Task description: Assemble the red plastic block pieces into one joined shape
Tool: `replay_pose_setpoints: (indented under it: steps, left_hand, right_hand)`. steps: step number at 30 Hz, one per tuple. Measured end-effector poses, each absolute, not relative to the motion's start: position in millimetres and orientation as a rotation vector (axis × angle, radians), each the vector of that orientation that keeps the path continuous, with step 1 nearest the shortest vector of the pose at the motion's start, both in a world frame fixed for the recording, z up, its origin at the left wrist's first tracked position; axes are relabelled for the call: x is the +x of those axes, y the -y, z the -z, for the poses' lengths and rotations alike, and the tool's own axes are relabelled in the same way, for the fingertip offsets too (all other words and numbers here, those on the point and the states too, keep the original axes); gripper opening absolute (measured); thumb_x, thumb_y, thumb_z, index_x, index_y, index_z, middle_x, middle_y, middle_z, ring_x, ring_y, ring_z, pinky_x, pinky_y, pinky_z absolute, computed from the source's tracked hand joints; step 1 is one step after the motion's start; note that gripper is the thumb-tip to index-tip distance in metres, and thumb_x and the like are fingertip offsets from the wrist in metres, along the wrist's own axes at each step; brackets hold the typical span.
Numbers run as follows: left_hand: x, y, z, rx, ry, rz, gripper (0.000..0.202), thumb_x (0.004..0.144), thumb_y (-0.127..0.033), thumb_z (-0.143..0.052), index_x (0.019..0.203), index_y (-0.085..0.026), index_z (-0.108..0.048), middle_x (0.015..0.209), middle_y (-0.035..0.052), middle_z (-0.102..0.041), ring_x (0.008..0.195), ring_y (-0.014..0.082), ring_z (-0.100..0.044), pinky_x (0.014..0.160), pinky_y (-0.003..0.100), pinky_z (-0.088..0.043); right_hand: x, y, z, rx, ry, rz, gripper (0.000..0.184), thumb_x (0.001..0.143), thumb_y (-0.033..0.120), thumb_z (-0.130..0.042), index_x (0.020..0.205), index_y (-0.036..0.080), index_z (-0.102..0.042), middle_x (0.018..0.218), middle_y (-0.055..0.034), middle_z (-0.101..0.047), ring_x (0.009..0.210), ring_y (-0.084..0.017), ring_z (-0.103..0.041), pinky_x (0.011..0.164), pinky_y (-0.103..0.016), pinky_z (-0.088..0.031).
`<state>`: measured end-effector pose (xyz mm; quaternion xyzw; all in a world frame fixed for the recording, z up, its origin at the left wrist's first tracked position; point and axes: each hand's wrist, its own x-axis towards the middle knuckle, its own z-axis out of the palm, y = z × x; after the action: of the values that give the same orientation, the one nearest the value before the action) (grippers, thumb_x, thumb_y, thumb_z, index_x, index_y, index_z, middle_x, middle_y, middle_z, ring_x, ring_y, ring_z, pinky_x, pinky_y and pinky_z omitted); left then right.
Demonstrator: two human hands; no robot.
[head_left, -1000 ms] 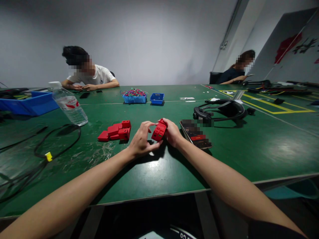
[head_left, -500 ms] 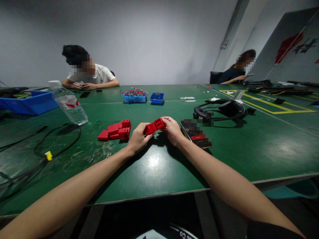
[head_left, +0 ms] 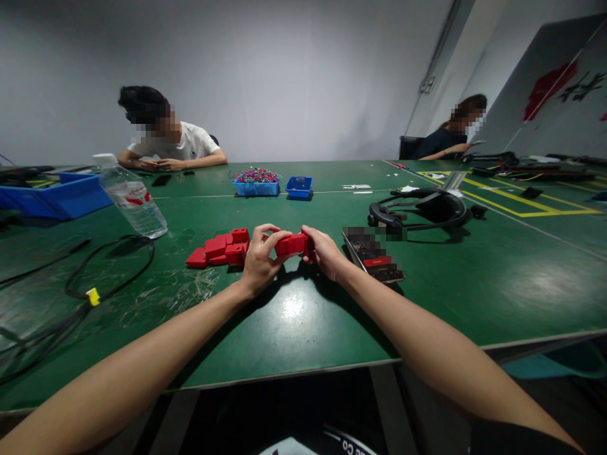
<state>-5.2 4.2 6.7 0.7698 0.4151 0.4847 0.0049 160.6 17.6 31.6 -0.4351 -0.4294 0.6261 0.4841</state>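
Note:
A small red plastic box-shaped piece (head_left: 291, 244) is held between both my hands, just above the green table. My left hand (head_left: 262, 260) pinches its left end with thumb and fingers. Around the right end my right hand (head_left: 324, 250) is closed, and its fingertips are partly hidden behind the piece. Left of my left hand lies a cluster of red blocky pieces (head_left: 219, 248), close by the fingers. A phone (head_left: 372, 256) rests on the table to the right of my right hand.
A tilted-looking water bottle (head_left: 135, 199) and looped black cable (head_left: 150, 259) are at left. Farther back are a blue bin of colourful small parts (head_left: 257, 188), a small blue tray (head_left: 299, 186) and a black headset (head_left: 422, 212). Two people (head_left: 192, 142) sit across the table.
The red piece has been turned: its open hollow side faced me before, and now a closed side shows, lying more level. My left fingers have shifted up around its left end.

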Motion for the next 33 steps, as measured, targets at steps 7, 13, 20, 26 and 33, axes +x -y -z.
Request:
replay_pose_setpoints:
  steps: [7, 13, 20, 26, 33]
  left_hand:
    - [-0.2, -5.4, -7.4, 2.161, -1.342, -1.367, 0.067, 0.082, -0.052, -0.062, 0.133, -0.016, -0.038, 0.119, 0.0127, -0.056, 0.099, 0.0231, -0.061, 0.087, 0.036, -0.051]
    - [1.8, -2.4, -9.3, 2.167, -1.308, -1.254, 0.050, 0.084, -0.052, -0.058, 0.118, -0.018, -0.044, 0.099, 0.0056, -0.062, 0.085, 0.0190, -0.062, 0.075, 0.030, -0.051]
    - [-1.6, -6.0, -4.4, 2.226, -1.171, -1.243, 0.050, 0.081, -0.036, -0.064, 0.124, -0.021, -0.043, 0.104, 0.0054, -0.062, 0.084, 0.0167, -0.061, 0.074, 0.028, -0.050]
    - [-3.9, -4.7, -4.1, 2.345, -1.080, -1.262, 0.050, 0.081, -0.032, -0.065, 0.126, -0.022, -0.045, 0.119, 0.0095, -0.059, 0.100, 0.0205, -0.060, 0.085, 0.032, -0.049]
    - [-2.4, -4.0, -6.3, 2.209, -1.148, -1.204, 0.058, 0.081, -0.052, -0.062, 0.125, -0.019, -0.043, 0.102, 0.0056, -0.061, 0.082, 0.0186, -0.061, 0.076, 0.032, -0.050]
  right_hand:
    - [159.5, -17.7, -30.4, -0.908, 1.026, -1.458, 0.020, 0.079, 0.039, -0.056, 0.086, 0.020, -0.053, 0.057, 0.0072, -0.054, 0.039, -0.008, -0.047, 0.037, -0.020, -0.031]
    - [161.5, -20.0, -28.0, -0.895, 1.090, -1.426, 0.025, 0.073, 0.038, -0.060, 0.088, 0.020, -0.053, 0.053, 0.0080, -0.054, 0.041, -0.009, -0.047, 0.039, -0.021, -0.033]
    - [163.4, -21.0, -23.6, -1.015, 1.209, -1.316, 0.037, 0.069, 0.039, -0.068, 0.097, 0.019, -0.055, 0.063, 0.0062, -0.057, 0.049, -0.009, -0.050, 0.043, -0.020, -0.036]
    - [165.1, -24.0, -20.0, -1.077, 1.287, -1.239, 0.036, 0.067, 0.032, -0.070, 0.097, 0.018, -0.058, 0.076, 0.0016, -0.062, 0.059, -0.011, -0.055, 0.049, -0.022, -0.044]
    - [160.9, -20.2, -22.9, -1.047, 1.255, -1.293, 0.029, 0.072, 0.033, -0.067, 0.094, 0.018, -0.056, 0.062, 0.0051, -0.058, 0.047, -0.009, -0.051, 0.044, -0.021, -0.039]
